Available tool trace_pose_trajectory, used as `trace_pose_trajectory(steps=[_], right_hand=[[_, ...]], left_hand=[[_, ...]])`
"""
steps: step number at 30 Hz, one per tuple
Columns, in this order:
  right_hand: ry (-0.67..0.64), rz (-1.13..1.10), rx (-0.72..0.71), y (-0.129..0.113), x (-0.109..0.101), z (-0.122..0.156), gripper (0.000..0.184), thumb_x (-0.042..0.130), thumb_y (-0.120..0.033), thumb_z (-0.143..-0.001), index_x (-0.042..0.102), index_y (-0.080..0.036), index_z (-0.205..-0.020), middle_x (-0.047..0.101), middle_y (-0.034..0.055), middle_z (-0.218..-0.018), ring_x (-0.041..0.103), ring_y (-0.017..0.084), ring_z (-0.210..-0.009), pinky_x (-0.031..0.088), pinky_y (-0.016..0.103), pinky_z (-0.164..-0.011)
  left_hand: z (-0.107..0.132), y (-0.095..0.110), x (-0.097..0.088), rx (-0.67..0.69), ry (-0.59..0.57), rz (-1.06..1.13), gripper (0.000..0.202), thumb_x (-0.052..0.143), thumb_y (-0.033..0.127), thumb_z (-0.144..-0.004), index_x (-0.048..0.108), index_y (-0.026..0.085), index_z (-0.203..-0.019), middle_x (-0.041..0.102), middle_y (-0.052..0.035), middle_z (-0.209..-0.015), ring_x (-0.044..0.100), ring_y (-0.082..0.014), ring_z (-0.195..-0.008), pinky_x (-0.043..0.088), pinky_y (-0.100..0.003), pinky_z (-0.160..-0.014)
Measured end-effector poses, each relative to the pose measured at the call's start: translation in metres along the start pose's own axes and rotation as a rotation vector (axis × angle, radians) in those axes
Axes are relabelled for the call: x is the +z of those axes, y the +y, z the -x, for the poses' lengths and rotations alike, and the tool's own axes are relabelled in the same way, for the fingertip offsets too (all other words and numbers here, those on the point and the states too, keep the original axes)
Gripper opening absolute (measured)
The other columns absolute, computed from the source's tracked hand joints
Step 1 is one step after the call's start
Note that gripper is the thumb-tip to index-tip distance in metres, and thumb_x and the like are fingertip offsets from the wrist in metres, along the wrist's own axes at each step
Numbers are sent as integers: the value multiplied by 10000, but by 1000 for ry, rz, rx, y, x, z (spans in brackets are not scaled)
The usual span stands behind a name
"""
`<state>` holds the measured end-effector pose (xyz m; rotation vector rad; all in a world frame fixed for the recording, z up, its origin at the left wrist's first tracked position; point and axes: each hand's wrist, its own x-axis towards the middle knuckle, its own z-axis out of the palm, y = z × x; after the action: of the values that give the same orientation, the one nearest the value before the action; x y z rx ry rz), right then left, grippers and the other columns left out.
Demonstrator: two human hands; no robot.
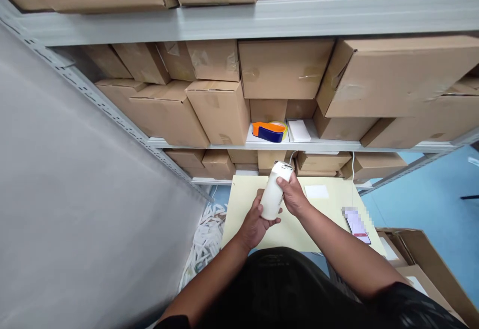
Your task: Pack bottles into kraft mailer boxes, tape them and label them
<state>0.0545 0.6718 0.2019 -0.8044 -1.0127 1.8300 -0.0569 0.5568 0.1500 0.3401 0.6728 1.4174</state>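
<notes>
Above the pale yellow table I hold a white can-shaped cylinder, tilted, its darker-rimmed top toward the shelves. My left hand cups its lower end, with the thumb along the side and the fingers underneath. Higher up, my right hand is wrapped round its right side, thumb across the front. Both hands are closed on it. A small brown patch shows behind the cylinder on the left; what it is I cannot tell.
A phone and white paper lie on the table's right side. Shelves ahead carry cardboard boxes, an orange and blue tape dispenser and a white box. Paper strips cover the floor left; open cartons stand right.
</notes>
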Motion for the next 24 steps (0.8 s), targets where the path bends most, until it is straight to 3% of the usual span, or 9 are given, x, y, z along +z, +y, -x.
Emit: trace_pose_trajectory(steps=[2,3,7,10,13,16,18,21,24], right_hand=[[49,29,-52,6,11,6,723,890,-562,-654,565,-277,-1234,714,11,-956,666,220,-819,555,322,-688],[37,32,-54,7,17,9,715,867,-591,-666,568,-273,-1231,717,21,-964,671,232,-840,562,335,-702],[-36,-22,-7,7,40,21,628,786,-569,-740,564,-260,-1240,739,83,-1089,706,305,-939,587,398,-714],[43,-47,-26,11,54,24,642,818,-490,-742,535,-269,-1273,743,62,-1014,715,289,-871,589,380,-667],[181,1,-106,21,64,24,702,866,-484,-718,510,-293,-1292,707,1,-888,680,229,-754,584,355,-662],[228,37,-125,30,66,27,697,858,-547,-711,523,-283,-1263,696,1,-902,667,223,-767,583,362,-701],[175,17,-102,32,65,31,619,784,-615,-750,558,-258,-1202,714,36,-947,687,260,-846,584,391,-745],[85,3,-50,30,62,37,514,724,-590,-788,589,-244,-1144,737,70,-1001,706,308,-924,580,429,-782],[122,31,-47,26,62,38,498,760,-539,-779,575,-260,-1148,739,56,-978,712,303,-903,580,430,-775]], left_hand=[[2,7,-11,26,-21,-16,604,813,397,-800,555,245,-1325,692,-102,-1243,719,-243,-970,548,-323,-756],[2,11,-17,-4,-42,-11,593,791,422,-815,560,224,-1324,707,-111,-1193,722,-229,-907,535,-303,-708],[6,26,-39,-247,-203,60,740,502,726,-907,631,76,-1235,739,-158,-915,683,-206,-647,464,-271,-515],[13,38,-44,-329,-273,59,799,440,787,-910,628,80,-1232,739,-185,-983,717,-246,-736,508,-295,-538],[21,47,-46,-165,-207,-14,622,713,603,-863,560,191,-1304,709,-152,-1186,726,-280,-978,576,-354,-741],[24,49,-54,-85,-189,-81,608,823,388,-806,533,234,-1319,700,-113,-1198,731,-254,-964,561,-344,-786],[23,48,-60,-144,-203,-54,561,734,501,-850,572,180,-1280,722,-123,-1086,728,-227,-811,533,-298,-647],[21,45,-64,-294,-246,-6,696,513,700,-893,636,80,-1185,729,-153,-894,673,-210,-628,452,-272,-484],[24,45,-56,-314,-266,3,752,472,735,-908,625,76,-1235,729,-182,-961,701,-253,-739,512,-308,-541]])
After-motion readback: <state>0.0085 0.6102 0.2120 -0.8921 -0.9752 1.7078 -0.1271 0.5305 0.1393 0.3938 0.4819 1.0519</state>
